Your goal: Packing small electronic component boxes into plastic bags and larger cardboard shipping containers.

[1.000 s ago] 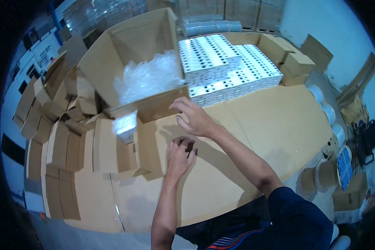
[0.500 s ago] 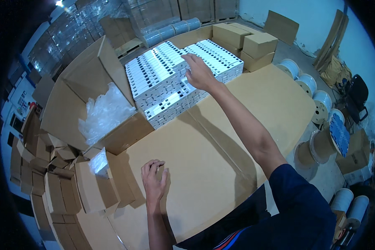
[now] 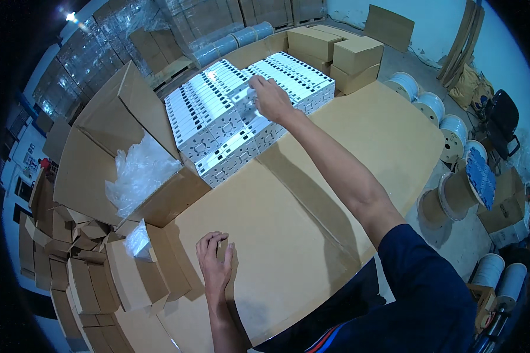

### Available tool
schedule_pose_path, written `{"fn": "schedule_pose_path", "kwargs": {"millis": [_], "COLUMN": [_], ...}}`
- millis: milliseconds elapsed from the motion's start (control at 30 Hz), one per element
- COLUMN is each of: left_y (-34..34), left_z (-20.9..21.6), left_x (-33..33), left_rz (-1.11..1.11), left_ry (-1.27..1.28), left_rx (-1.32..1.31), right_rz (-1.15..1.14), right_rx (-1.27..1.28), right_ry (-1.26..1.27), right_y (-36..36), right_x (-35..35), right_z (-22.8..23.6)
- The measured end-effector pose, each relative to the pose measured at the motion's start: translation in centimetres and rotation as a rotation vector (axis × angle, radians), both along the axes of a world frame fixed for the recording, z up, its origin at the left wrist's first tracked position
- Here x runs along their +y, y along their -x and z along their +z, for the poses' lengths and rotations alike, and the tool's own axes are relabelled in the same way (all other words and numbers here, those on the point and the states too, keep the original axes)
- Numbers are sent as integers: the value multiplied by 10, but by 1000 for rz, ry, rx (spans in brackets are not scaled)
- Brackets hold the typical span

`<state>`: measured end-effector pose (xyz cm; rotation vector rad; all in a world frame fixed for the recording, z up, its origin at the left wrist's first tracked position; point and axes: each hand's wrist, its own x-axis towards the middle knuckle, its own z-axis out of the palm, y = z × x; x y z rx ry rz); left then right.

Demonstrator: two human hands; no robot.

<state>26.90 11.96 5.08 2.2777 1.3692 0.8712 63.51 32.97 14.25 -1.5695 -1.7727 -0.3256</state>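
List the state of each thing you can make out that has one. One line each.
Left hand: loosely curled, nothing visible in it
Right hand: fingers bent at the white stack; grip unclear
White stack: in rows, stepped, left part higher
Large carton: open, plastic inside
Clear plastic: crumpled
Small carton: open, shiny wrapped item in it
Far cartons: stacked, look closed
White spools: wound, standing on edge

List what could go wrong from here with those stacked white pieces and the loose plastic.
The right hand is at the edge of the raised upper layer of white pieces, so a neighbouring piece might get dragged or tipped down. The clear plastic is heaped loosely in the large open carton, so some may spill if the carton is bumped.
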Motion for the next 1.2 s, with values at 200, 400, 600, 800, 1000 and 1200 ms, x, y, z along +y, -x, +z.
{"fn": "schedule_pose_path", "kwargs": {"millis": [200, 400, 600, 800, 1000, 1200], "left_y": [13, 32, 70, 124, 168, 177], "left_z": [-2, -10, -35, -59, -57, -77], "left_x": [4, 5, 13, 15, 10, 13], "left_rz": [8, 11, 15, 57, 33, 88], "left_ry": [21, 37, 183, 694, 1240, 830], "left_rx": [5, -47, -358, -908, -1358, -1198], "right_rz": [19, -72, 71, 311, 496, 572], "right_rx": [-29, 162, 229, 336, 353, 639], "right_ry": [61, -108, -21, 202, 201, 225], "right_y": [2, 36, 142, 267, 337, 344], "right_x": [-18, -79, -141, -191, -217, -218], "right_z": [-8, -24, -59, -98, -132, -142]}}
